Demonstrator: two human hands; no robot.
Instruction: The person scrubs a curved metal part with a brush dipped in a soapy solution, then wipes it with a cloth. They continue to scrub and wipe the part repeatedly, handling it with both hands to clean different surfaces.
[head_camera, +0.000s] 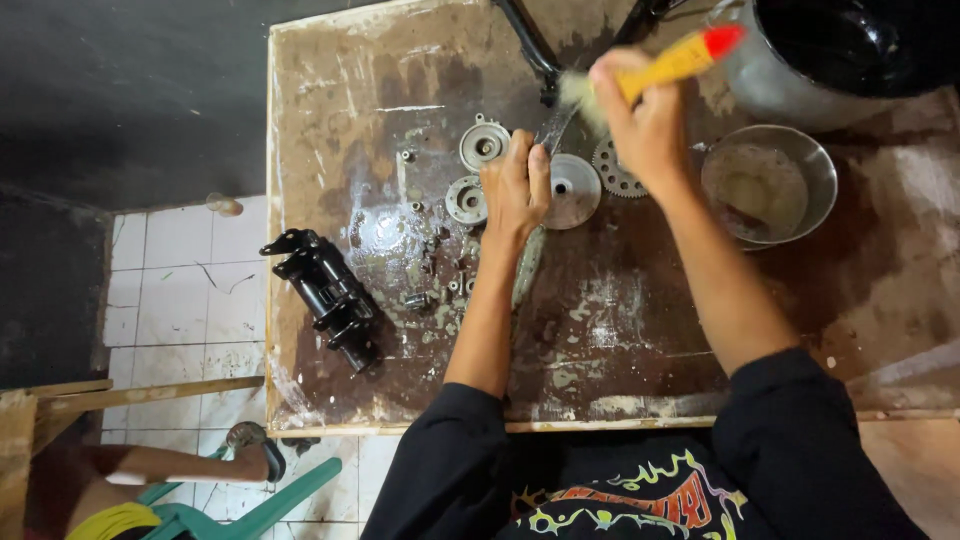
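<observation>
The right hand holds a yellow brush in a closed grip. The left hand presses closed on a metal strip above the table.

brush bristles blurred, black pot cropped

A bowl sat toward the surface's right edge, gears mid-surface, a metal housing near its left edge.
</observation>
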